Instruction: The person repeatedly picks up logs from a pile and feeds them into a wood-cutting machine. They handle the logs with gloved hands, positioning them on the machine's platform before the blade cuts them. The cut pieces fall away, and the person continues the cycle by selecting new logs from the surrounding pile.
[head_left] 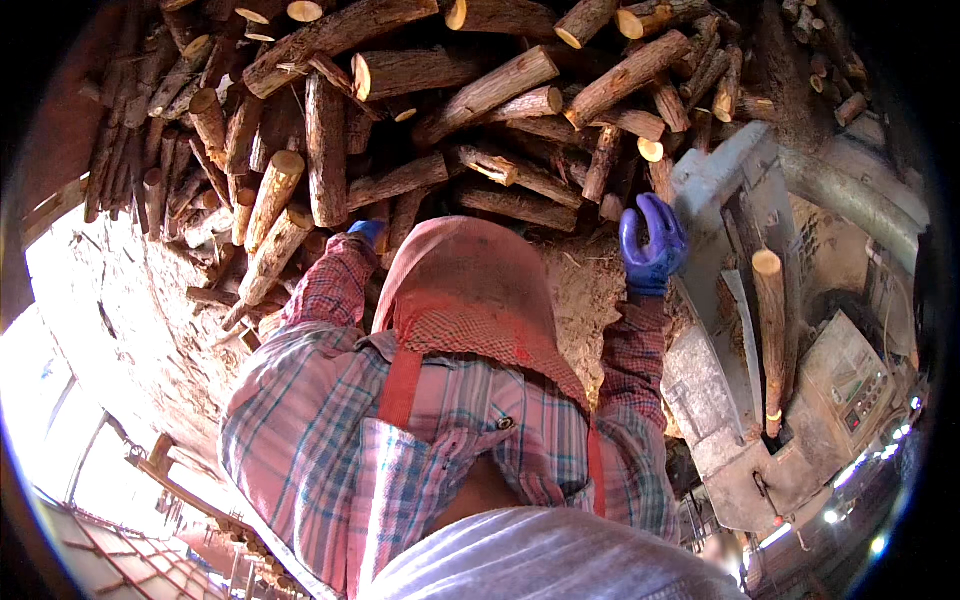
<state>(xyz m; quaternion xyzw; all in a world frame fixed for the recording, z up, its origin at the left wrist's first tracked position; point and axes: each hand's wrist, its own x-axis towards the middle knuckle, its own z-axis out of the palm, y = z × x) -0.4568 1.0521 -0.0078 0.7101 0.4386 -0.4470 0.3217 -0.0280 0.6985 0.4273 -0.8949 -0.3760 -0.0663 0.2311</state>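
Observation:
My left hand (368, 233), in a blue glove, reaches in among the cut logs, close to a short upright log (326, 150). Its fingers are mostly hidden, so a grip cannot be made out. On the other side, my right hand (653, 245) wears a purple-blue glove and is raised beside the grey metal machine frame (725, 165). Its fingers are curved, with a gap between them and nothing inside. Just ahead of me lies a split log (485, 163) on the heap, with a thick log (518, 207) below it.
A large heap of bark-covered logs (490, 95) fills the far side. At the right, one long log (770, 330) lies in the machine's metal trough (742, 330), near a control panel (855, 390) with buttons. A reddish apron (470, 275) hangs before me over bare ground (585, 300).

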